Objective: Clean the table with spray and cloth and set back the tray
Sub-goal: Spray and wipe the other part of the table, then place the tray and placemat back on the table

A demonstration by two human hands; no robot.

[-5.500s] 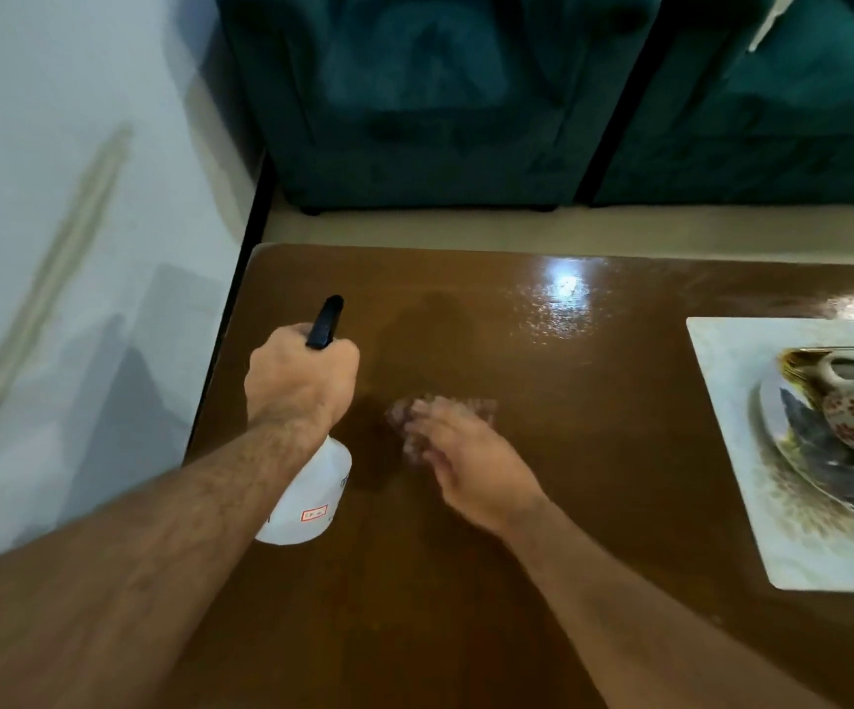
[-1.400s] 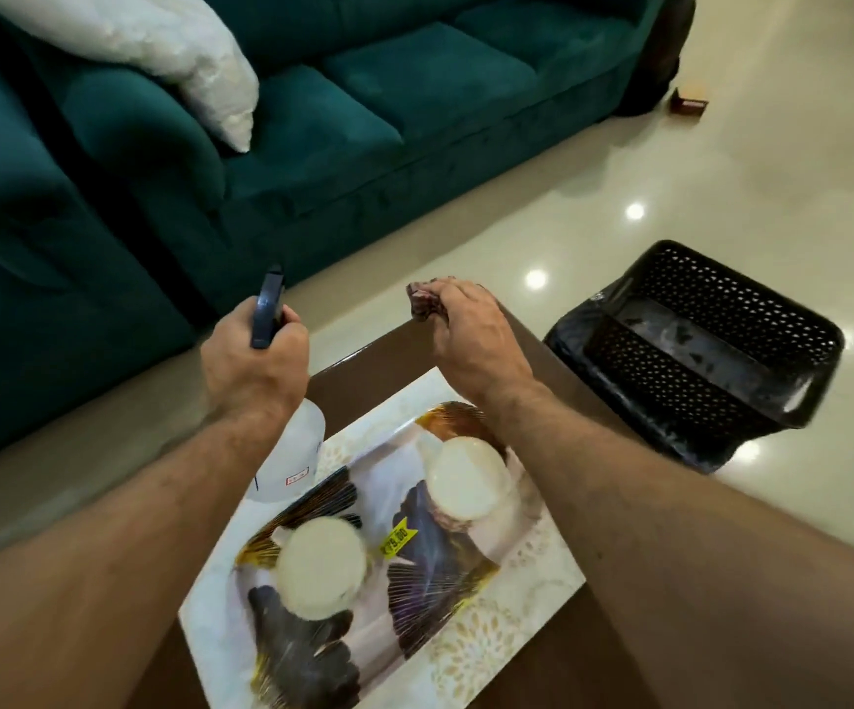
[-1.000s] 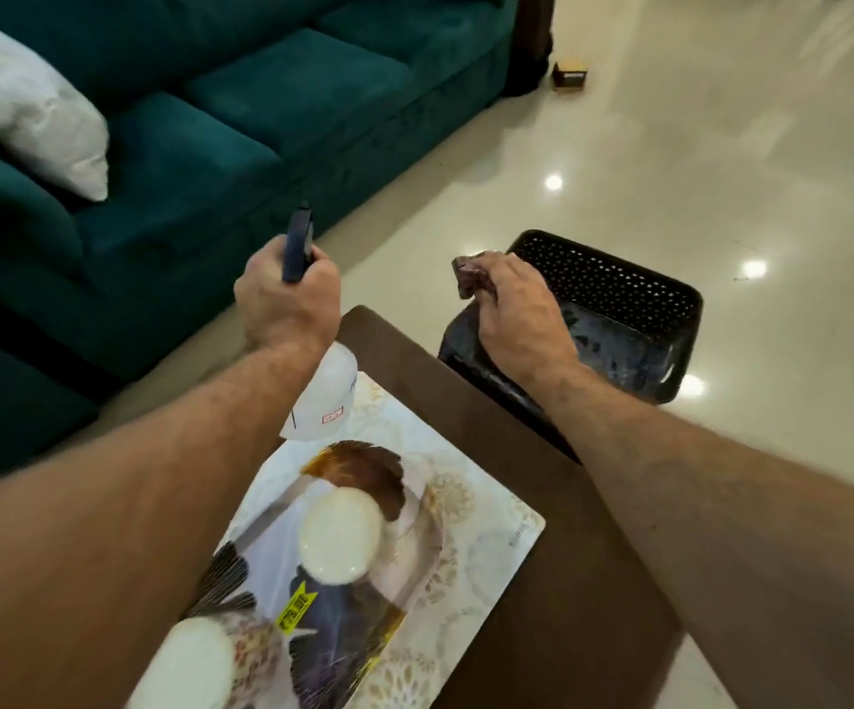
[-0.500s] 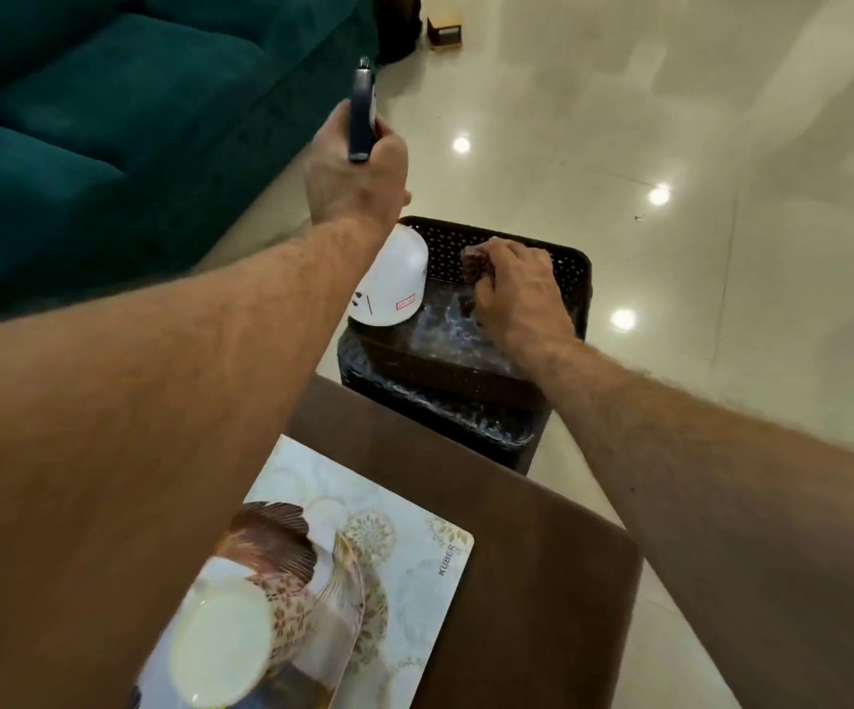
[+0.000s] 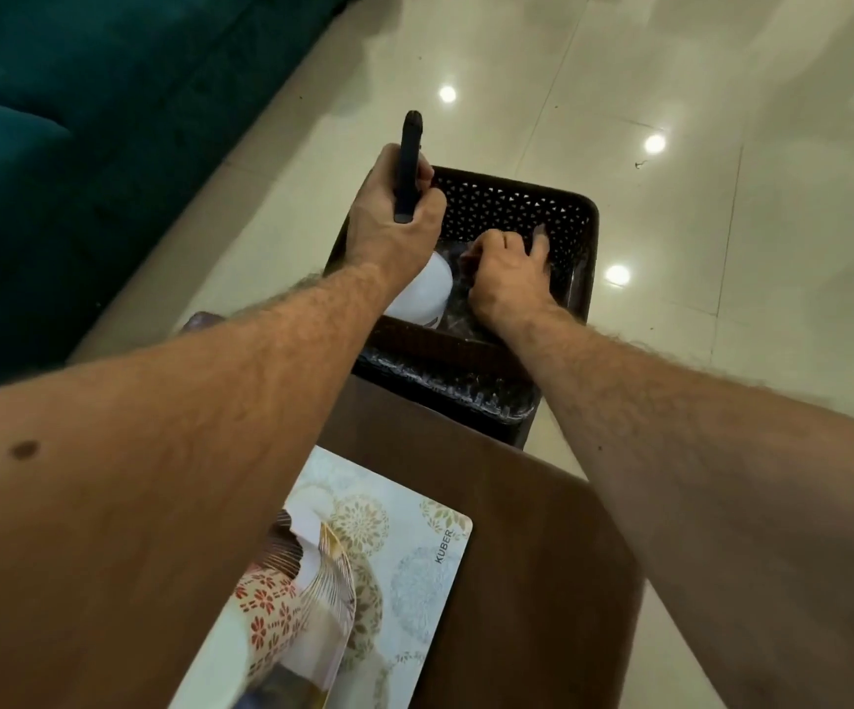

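Item 1 – spray bottle (image 5: pixel 422 291): white body w/ dark trigger head. Our left hand (image 5: pixel 394 222) has its fingers wrapped round the neck; the trigger head sticks up above the knuckles. The bottle body hangs inside the basket (image 5: pixel 522 207), at its left side.

Item 2 – basket: dark perforated plastic w/ a clear plastic liner, on the floor (image 5: pixel 696 120), just beyond the table (image 5: pixel 527 555) corner.

Item 3 – right hand (image 5: pixel 506 273): down in the basket, right of the bottle, fingers curled under. A small dark tip shows by the far knuckles; we can't tell if it's the cloth, nor whether the hand holds anything.

Item 4 – tray (image 5: pixel 414 545): pale, floral print, marked "KUBER" near one corner. Lies flat on the brown table, partly under our left forearm. A cup (image 5: pixel 271 601) w/ a red flower pattern sits on it.

Item 5 – sofa (image 5: pixel 82 120): teal, upper left, well apart from the basket.
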